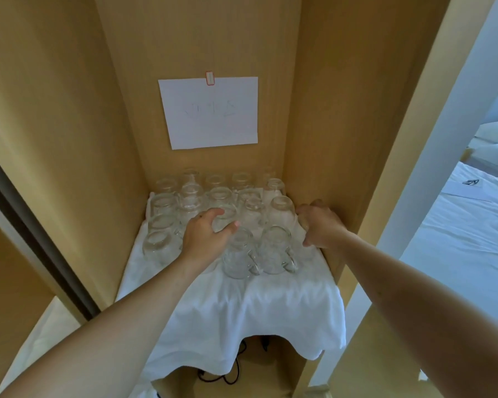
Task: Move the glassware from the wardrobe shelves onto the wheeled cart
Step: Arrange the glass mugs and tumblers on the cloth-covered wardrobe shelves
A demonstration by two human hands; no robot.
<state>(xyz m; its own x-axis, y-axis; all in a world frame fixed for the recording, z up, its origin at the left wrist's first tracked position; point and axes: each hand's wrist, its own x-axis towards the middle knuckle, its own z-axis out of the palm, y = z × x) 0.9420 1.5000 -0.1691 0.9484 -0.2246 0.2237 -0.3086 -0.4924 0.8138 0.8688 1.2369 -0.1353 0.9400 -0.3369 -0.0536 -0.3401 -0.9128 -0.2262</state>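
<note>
Soft daylight from right; slight overall blur; wide-angle edge distortion.

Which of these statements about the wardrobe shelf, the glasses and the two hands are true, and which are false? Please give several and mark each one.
1. The glass mugs stand upside down on a white cloth. True.
2. The left hand grips a glass in the middle of the group. True.
3. The right hand rests on the sheet of paper. False: it is low at the shelf's right side, beside the glasses.
4. The paper lies flat on the shelf. False: it hangs on the back wall.
5. The shelf holds one glass. False: many.
</note>
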